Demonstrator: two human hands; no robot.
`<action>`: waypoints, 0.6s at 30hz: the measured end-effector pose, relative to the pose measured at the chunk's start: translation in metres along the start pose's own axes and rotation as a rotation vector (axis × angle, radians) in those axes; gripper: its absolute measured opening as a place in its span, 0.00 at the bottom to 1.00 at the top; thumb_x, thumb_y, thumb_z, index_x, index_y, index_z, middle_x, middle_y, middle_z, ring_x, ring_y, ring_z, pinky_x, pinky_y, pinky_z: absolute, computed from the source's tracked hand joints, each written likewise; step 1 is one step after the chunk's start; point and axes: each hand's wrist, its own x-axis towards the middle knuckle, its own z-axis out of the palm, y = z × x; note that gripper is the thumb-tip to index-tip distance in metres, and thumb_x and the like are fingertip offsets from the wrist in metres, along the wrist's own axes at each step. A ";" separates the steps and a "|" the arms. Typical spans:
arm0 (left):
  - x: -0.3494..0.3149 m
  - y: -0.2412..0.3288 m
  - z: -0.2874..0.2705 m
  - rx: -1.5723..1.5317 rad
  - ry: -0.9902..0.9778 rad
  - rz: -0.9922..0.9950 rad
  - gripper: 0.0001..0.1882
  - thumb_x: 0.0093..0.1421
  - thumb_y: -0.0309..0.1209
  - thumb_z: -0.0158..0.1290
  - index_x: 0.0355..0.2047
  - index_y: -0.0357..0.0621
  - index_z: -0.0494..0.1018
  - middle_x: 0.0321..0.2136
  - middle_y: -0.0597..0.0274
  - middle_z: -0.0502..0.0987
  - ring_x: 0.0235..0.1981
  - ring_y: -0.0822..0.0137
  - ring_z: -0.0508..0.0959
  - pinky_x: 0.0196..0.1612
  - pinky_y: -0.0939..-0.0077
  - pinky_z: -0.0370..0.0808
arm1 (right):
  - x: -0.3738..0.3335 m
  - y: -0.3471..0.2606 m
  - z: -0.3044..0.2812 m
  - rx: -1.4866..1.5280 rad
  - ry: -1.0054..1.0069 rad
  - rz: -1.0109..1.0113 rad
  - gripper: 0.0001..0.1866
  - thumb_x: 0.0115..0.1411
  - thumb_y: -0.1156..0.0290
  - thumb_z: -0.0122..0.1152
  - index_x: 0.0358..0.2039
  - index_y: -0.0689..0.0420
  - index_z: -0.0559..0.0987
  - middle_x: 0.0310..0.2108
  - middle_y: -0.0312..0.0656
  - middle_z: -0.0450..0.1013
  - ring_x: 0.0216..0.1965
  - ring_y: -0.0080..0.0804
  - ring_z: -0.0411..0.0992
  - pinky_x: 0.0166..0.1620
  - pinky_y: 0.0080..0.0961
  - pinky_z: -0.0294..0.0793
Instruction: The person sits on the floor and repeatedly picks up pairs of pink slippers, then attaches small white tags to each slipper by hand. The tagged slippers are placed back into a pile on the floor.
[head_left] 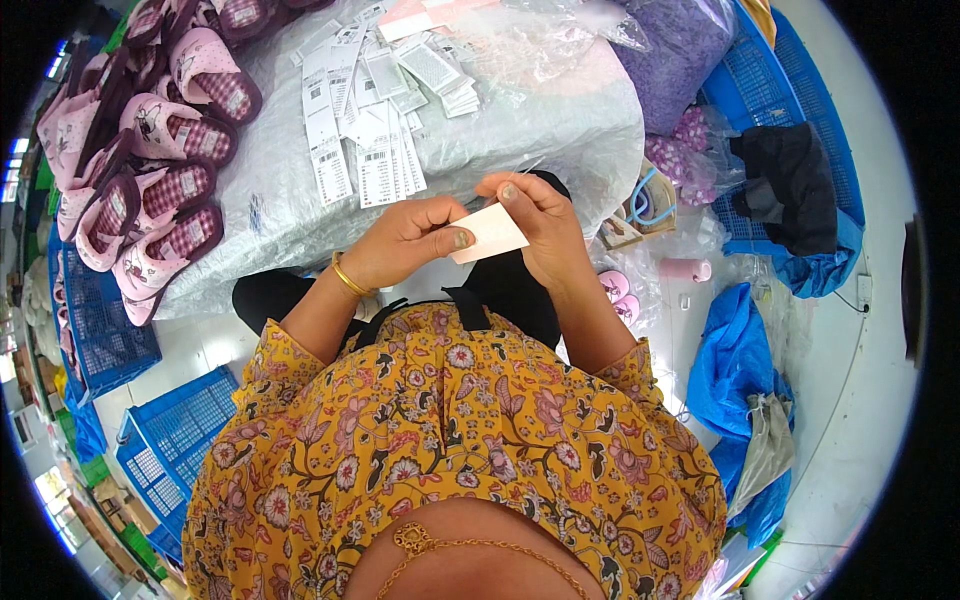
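Cream card, small and blank on the face I can see, sits just above the wearer's lap, near the front edge of the worktop. Left hand pinches its left end, thumb on top, fingers curled behind; gold bangle at that wrist. Right hand closes on the upper right part, thumb over the edge, forefinger bent beside it. A fine clear strand shows by the right fingertips; from my remote post I cannot tell what it joins.

Just beyond the hands, I note printed white tags fanned and overlapping on a worktop covered in clear plastic. Pink slippers with checked insoles are heaped along its left side. At the far right corner, a purple bundle.

Farther out, right: blue crate, black cloth draped over its side. Pink roll on the floor near a pair of pink slippers; blue sheeting crumpled nearer the wearer. Lower left, I log another blue basket.
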 end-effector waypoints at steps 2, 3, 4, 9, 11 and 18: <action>-0.002 -0.001 0.001 0.019 0.023 -0.001 0.08 0.65 0.33 0.53 0.35 0.40 0.75 0.26 0.71 0.74 0.29 0.80 0.70 0.34 0.83 0.67 | 0.002 0.007 0.001 0.103 0.028 0.003 0.14 0.65 0.65 0.60 0.46 0.62 0.80 0.36 0.35 0.77 0.34 0.19 0.69 0.40 0.18 0.69; -0.002 -0.001 0.001 0.033 0.027 -0.006 0.08 0.65 0.33 0.53 0.35 0.40 0.75 0.26 0.71 0.73 0.29 0.81 0.70 0.34 0.83 0.67 | 0.003 0.009 0.000 0.152 0.045 0.001 0.14 0.65 0.65 0.60 0.45 0.61 0.80 0.34 0.34 0.76 0.33 0.18 0.68 0.38 0.18 0.68; -0.002 -0.002 0.001 0.048 0.031 -0.011 0.08 0.65 0.33 0.53 0.35 0.40 0.75 0.26 0.71 0.73 0.29 0.81 0.70 0.34 0.83 0.67 | 0.004 0.010 -0.001 0.197 0.078 -0.007 0.14 0.65 0.65 0.60 0.45 0.61 0.80 0.34 0.34 0.76 0.32 0.18 0.68 0.38 0.17 0.68; -0.002 -0.013 0.001 -0.005 0.059 -0.023 0.09 0.65 0.34 0.53 0.36 0.40 0.75 0.26 0.71 0.74 0.29 0.81 0.70 0.33 0.84 0.68 | 0.008 0.005 0.005 0.312 0.213 -0.010 0.15 0.65 0.65 0.60 0.46 0.61 0.79 0.33 0.32 0.75 0.31 0.18 0.67 0.37 0.16 0.67; -0.002 -0.014 0.001 -0.035 0.082 -0.024 0.09 0.65 0.34 0.53 0.36 0.40 0.75 0.27 0.71 0.75 0.28 0.81 0.71 0.33 0.85 0.69 | 0.008 0.009 0.005 0.366 0.224 -0.025 0.15 0.66 0.66 0.59 0.48 0.61 0.78 0.35 0.32 0.75 0.31 0.18 0.67 0.37 0.16 0.67; 0.005 -0.011 0.005 -0.107 0.217 -0.078 0.10 0.67 0.35 0.51 0.39 0.40 0.74 0.29 0.66 0.79 0.28 0.79 0.75 0.31 0.83 0.72 | 0.006 0.011 -0.008 0.496 0.158 -0.141 0.18 0.66 0.71 0.57 0.55 0.62 0.73 0.38 0.33 0.73 0.33 0.18 0.67 0.38 0.18 0.68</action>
